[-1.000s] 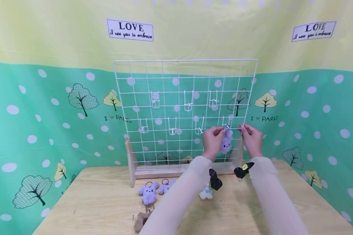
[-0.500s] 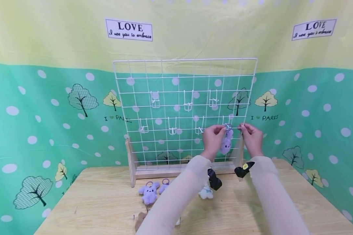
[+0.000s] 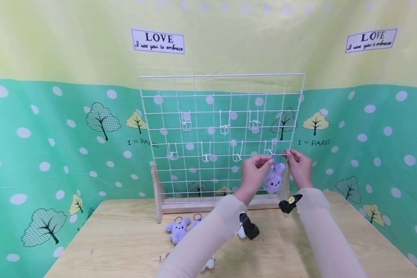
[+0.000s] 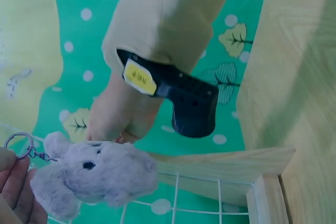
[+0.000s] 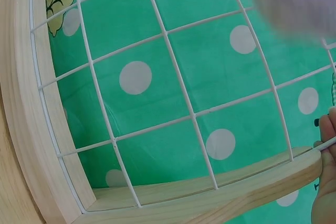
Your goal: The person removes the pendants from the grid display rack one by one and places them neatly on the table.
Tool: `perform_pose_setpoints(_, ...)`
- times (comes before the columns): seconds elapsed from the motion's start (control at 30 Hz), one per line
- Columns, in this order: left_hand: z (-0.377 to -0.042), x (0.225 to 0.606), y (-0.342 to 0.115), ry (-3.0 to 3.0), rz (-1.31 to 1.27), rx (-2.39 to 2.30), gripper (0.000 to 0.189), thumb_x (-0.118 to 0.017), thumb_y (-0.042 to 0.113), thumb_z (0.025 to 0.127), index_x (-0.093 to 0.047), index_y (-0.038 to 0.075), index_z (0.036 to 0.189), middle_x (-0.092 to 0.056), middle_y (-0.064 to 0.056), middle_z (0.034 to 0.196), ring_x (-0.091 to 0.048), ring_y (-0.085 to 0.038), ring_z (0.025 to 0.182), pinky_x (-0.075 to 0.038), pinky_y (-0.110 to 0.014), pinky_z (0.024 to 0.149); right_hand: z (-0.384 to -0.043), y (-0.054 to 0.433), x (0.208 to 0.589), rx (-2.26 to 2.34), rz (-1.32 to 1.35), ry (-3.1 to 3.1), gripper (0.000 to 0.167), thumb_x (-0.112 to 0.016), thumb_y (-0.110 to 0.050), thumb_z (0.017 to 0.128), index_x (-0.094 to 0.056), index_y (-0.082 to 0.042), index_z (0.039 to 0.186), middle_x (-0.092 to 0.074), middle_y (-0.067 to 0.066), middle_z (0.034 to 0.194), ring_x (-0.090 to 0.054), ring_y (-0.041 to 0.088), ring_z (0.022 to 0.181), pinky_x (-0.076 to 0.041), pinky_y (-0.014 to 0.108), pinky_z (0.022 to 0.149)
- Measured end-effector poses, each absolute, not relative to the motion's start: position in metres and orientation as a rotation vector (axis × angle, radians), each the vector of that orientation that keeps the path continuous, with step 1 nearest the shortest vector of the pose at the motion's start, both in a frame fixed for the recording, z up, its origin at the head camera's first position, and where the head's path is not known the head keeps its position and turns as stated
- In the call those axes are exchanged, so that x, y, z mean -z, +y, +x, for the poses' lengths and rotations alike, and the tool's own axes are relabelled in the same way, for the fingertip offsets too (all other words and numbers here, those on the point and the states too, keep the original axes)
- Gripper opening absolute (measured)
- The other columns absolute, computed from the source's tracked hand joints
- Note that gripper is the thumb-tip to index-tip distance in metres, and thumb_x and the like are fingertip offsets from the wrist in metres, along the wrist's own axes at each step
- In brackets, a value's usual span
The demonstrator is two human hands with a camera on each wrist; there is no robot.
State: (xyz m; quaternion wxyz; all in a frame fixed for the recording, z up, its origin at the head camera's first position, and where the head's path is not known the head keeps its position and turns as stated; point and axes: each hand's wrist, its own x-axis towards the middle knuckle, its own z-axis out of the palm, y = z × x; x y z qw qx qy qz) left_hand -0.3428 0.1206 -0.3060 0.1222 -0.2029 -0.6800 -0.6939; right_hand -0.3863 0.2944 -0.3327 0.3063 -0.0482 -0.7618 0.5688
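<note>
A purple plush keychain (image 3: 273,181) with a small face hangs from the thumb and fingers of my left hand (image 3: 253,173), which pinches its metal ring (image 4: 20,145). The plush is in front of the white wire grid (image 3: 222,75), just below the lower right hook (image 3: 269,148). In the left wrist view the plush (image 4: 105,174) dangles with nothing visible through its ring. My right hand (image 3: 300,168) grips the right edge wire of the grid just above the wooden support. In the right wrist view only part of that hand (image 5: 326,166) shows, and the plush is blurred.
Several white hooks, such as the upper middle one (image 3: 224,127), hang on the grid in two rows. On the wooden table (image 3: 125,239) lie a purple plush (image 3: 178,229) and other plush keychains, partly hidden behind my left sleeve (image 3: 205,239).
My left hand has lowered the keychain and shifted it slightly right, from the hook to just below it. The right hand stays on the grid's edge. The head view has tilted a little.
</note>
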Motion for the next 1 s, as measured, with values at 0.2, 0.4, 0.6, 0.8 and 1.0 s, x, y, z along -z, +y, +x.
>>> perform_pose_setpoints(0.2, -0.328, 0.309, 0.103, -2.031, -0.697, 2.034, 0.007, -0.069, 0.017, 0.086, -0.072, 0.013, 0.091, -0.068, 0.008, 0.081, -0.06, -0.004, 0.075, -0.052, -0.02, 0.068, -0.385, 0.3, 0.335, -1.508, -0.092, -2.021, 0.043, -0.051, -0.037, 0.096, -0.057, -0.007, 0.127, -0.064, 0.006, 0.12, -0.061, 0.003, 0.1, -0.047, 0.021, 0.09)
perform_pose_setpoints(0.4, -0.313, 0.315, 0.077, -2.101, -0.767, 2.034, 0.01, -0.068, 0.019, 0.087, -0.071, 0.012, 0.094, -0.068, 0.005, 0.087, -0.06, -0.006, 0.079, -0.051, -0.021, 0.071, -0.382, 0.299, 0.336, -1.509, -0.082, -2.038, 0.045, -0.05, -0.039, 0.095, -0.057, -0.007, 0.127, -0.064, 0.005, 0.12, -0.06, 0.014, 0.108, -0.047, 0.014, 0.085)
perform_pose_setpoints(0.6, -0.302, 0.326, 0.05, -2.198, -0.776, 2.008, 0.012, -0.068, 0.023, 0.087, -0.071, 0.015, 0.096, -0.07, 0.003, 0.09, -0.061, -0.008, 0.081, -0.051, -0.022, 0.072, -0.381, 0.297, 0.335, -1.502, -0.068, -2.031, 0.045, -0.05, -0.038, 0.095, -0.057, -0.007, 0.127, -0.064, 0.006, 0.121, -0.061, 0.01, 0.106, -0.047, 0.014, 0.085)
perform_pose_setpoints(0.8, -0.294, 0.342, 0.026, -2.27, -0.757, 1.99, 0.012, -0.067, 0.022, 0.088, -0.07, 0.013, 0.095, -0.071, -0.001, 0.092, -0.062, -0.009, 0.08, -0.051, -0.023, 0.073, -0.383, 0.294, 0.333, -1.52, -0.056, -2.011, 0.043, -0.052, -0.036, 0.095, -0.058, -0.005, 0.125, -0.066, 0.003, 0.117, -0.062, 0.005, 0.1, -0.047, 0.012, 0.083)
perform_pose_setpoints(1.0, -0.287, 0.362, 0.008, -2.281, -0.769, 1.994, 0.014, -0.066, 0.018, 0.088, -0.069, 0.007, 0.096, -0.07, -0.004, 0.092, -0.061, -0.01, 0.08, -0.05, -0.021, 0.072, -0.384, 0.294, 0.334, -1.515, -0.05, -2.006, 0.043, -0.051, -0.036, 0.095, -0.058, -0.005, 0.125, -0.066, 0.004, 0.117, -0.062, 0.007, 0.101, -0.047, 0.012, 0.083)
